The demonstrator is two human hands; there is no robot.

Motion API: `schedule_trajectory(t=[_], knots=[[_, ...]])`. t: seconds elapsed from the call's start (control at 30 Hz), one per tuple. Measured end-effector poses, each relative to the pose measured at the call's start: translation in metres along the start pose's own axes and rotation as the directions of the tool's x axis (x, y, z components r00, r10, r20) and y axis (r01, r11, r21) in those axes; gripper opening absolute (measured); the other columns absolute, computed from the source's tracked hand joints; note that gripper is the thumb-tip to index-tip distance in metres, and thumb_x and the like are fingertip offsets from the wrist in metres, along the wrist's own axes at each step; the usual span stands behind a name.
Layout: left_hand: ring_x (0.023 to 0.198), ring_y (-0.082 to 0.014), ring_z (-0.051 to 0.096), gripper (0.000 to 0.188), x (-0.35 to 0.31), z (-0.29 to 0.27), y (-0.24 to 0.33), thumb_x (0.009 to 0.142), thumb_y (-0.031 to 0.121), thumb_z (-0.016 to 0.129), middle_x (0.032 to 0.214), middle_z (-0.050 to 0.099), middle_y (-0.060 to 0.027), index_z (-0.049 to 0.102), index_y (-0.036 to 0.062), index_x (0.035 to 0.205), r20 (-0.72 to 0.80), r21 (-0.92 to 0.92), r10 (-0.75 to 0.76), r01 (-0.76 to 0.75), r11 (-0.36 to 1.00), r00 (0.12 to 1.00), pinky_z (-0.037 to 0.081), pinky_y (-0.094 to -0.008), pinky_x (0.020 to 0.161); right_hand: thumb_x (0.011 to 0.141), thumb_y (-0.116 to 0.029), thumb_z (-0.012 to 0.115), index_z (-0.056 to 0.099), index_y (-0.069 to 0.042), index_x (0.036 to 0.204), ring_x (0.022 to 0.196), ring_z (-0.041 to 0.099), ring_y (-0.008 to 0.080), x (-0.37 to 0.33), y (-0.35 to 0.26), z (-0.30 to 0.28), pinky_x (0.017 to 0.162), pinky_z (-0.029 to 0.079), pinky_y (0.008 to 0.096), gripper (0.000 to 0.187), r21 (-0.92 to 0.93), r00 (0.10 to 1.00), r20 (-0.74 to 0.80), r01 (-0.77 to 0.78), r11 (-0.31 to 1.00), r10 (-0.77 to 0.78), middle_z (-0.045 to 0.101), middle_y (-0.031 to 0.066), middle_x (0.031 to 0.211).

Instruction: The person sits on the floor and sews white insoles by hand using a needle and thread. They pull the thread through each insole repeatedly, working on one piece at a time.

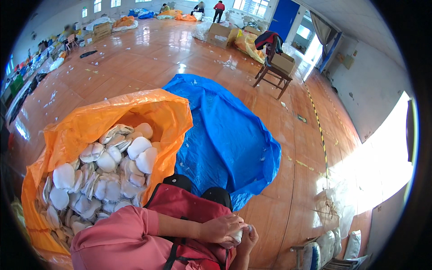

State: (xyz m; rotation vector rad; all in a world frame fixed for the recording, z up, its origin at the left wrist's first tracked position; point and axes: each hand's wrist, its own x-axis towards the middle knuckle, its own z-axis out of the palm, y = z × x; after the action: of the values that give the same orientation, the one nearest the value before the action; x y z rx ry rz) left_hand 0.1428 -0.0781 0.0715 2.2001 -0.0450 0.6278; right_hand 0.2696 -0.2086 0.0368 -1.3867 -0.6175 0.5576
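Observation:
My left hand (221, 228) is closed on a small white pad (236, 236), held low over my lap. My right hand (248, 240) meets it there, its fingers pinched at the pad's right edge. The hands partly cover the pad, so its full shape is hidden. To the left gapes a large orange plastic bag (101, 101), filled with a heap of white rounded pads (108, 189), many lying in stacks. A blue plastic sheet or bag (220, 135) spreads on the floor in front of me. A red apron (189, 202) covers my lap.
A wooden chair (273, 74) bearing a cardboard box (283, 63) and dark clothes stands ahead on the right. Further back are more cartons (218, 35) and a person in red (219, 9). Cushions (325, 248) lie at lower right, near yellow-black floor tape (320, 130).

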Motion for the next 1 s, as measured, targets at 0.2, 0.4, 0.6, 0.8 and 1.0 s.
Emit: schedule_trajectory(t=[0.2,0.4,0.6,0.8,1.0], knots=[[0.112,-0.0364,0.054,0.053,-0.013,0.014,-0.018,0.082,0.021,0.07,0.119,0.057,-0.0169,0.053,-0.001,0.127,0.007,0.085,0.056,-0.056,0.995,0.998,0.041,-0.0432,0.101,0.098,-0.007,0.056,0.062,-0.004,0.08,0.066,0.05,0.0046,-0.005,0.031,-0.012,0.058,0.042,0.0221,0.02,0.017,1.0,-0.011,-0.007,1.0,0.007,0.058,-0.0029,0.073],[0.106,-0.0333,0.053,0.042,-0.016,0.003,-0.009,0.083,0.019,0.065,0.116,0.056,-0.0158,0.057,-0.0002,0.12,0.048,0.074,0.082,-0.085,0.994,0.995,0.043,-0.0412,0.096,0.098,-0.008,0.056,0.062,-0.004,0.079,0.065,0.049,0.004,-0.008,0.032,-0.009,0.056,0.04,0.0216,0.021,0.061,0.994,-0.022,-0.101,0.993,0.103,0.058,-0.004,0.073],[0.094,-0.0301,0.052,0.021,-0.012,-0.004,-0.009,0.082,0.019,0.064,0.103,0.054,-0.0132,0.06,0.0044,0.096,0.112,0.148,0.145,-0.161,0.976,0.983,0.043,-0.0395,0.084,0.098,-0.009,0.058,0.067,-0.002,0.085,0.066,0.054,0.0049,-0.003,0.045,-0.007,0.056,0.044,0.0215,0.017,0.048,0.976,-0.022,-0.217,0.975,0.218,0.062,-0.0019,0.076],[0.082,-0.027,0.051,0.019,-0.016,0.004,-0.017,0.08,0.025,0.066,0.095,0.052,-0.0102,0.056,0.0095,0.083,0.147,0.153,0.13,-0.152,0.976,0.981,0.042,-0.0379,0.075,0.098,-0.008,0.058,0.069,-0.002,0.086,0.066,0.056,0.0057,-0.003,0.069,-0.011,0.057,0.046,0.0216,0.017,0.036,0.974,-0.011,-0.226,0.973,0.227,0.064,-0.002,0.077],[0.081,-0.0249,0.053,0.02,-0.014,0.001,-0.01,0.085,0.027,0.06,0.096,0.056,-0.0119,0.06,0.0073,0.088,0.178,0.316,0.228,-0.275,0.908,0.957,0.043,-0.035,0.074,0.096,-0.011,0.061,0.068,-0.005,0.085,0.067,0.058,0.0055,-0.001,0.064,-0.015,0.057,0.046,0.0213,0.015,0.062,0.944,0.042,-0.33,0.942,0.328,0.064,-0.0025,0.077]])
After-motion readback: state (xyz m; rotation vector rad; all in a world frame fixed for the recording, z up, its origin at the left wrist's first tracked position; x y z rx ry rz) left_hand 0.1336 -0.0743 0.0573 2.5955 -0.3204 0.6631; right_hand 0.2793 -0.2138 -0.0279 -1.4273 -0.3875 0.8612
